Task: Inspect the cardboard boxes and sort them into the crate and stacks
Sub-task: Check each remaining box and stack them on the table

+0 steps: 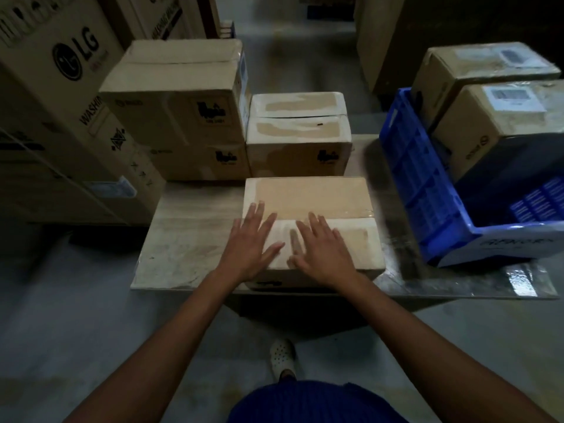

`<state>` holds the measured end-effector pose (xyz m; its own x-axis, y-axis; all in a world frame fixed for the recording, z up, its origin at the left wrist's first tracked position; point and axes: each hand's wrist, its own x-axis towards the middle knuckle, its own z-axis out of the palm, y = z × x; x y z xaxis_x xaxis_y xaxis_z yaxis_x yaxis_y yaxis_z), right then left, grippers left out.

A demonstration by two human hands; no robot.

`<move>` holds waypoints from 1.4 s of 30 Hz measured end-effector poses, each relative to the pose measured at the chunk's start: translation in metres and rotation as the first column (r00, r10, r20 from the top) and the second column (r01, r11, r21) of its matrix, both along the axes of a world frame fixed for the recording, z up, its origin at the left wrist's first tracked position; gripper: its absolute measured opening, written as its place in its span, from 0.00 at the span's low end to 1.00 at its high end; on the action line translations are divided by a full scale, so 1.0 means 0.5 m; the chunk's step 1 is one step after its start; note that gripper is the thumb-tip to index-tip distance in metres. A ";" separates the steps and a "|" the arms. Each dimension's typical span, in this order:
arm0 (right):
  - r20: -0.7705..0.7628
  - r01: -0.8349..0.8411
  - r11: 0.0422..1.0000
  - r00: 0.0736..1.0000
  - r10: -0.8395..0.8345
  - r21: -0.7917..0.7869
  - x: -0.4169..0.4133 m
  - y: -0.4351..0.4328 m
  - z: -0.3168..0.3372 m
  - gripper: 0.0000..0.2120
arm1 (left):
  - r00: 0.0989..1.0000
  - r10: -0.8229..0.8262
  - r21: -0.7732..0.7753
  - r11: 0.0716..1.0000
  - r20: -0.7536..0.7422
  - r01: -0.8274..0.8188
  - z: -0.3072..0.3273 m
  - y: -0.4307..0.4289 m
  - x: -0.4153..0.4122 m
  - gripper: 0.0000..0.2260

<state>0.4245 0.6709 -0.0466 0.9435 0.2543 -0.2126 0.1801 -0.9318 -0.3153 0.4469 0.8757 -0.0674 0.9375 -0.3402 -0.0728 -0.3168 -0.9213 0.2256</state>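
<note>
A taped cardboard box (308, 198) lies at the front middle of the low table (186, 242). My left hand (250, 242) and my right hand (320, 248) rest flat on its top, fingers straight and spread, side by side near its front edge. Behind it stands another taped box (297, 132). To the left is a stack of two larger boxes (177, 102). At the right a blue crate (427, 190) holds two labelled boxes (494, 117) at its far end.
A tall LG appliance carton (55, 96) stands left of the table. More large cartons line the back. The table's front edge runs just below my hands, with my shoe (282, 357) on the concrete floor beneath. The crate's near end shows its bare bottom.
</note>
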 end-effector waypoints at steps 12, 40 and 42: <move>-0.036 -0.049 0.984 0.998 0.043 -0.173 0.039 0.051 -0.018 0.38 | 0.987 -0.101 0.060 0.992 -0.126 0.109 0.012 0.014 0.049 0.38; -0.217 0.020 0.989 0.975 -0.051 -0.145 0.233 -0.001 0.032 0.53 | 0.978 -0.134 0.081 0.986 -0.159 0.148 0.017 -0.032 0.207 0.37; -0.243 0.030 0.986 0.967 -0.070 -0.164 0.230 -0.024 0.024 0.55 | 0.972 -0.136 0.076 0.985 -0.190 0.153 0.009 -0.056 0.204 0.35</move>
<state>0.5395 0.6589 -0.0345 0.8669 0.1528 -0.4745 0.0675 -0.9791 -0.1920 0.5488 0.8478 -0.0629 0.8465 -0.4556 -0.2755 -0.4092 -0.8878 0.2108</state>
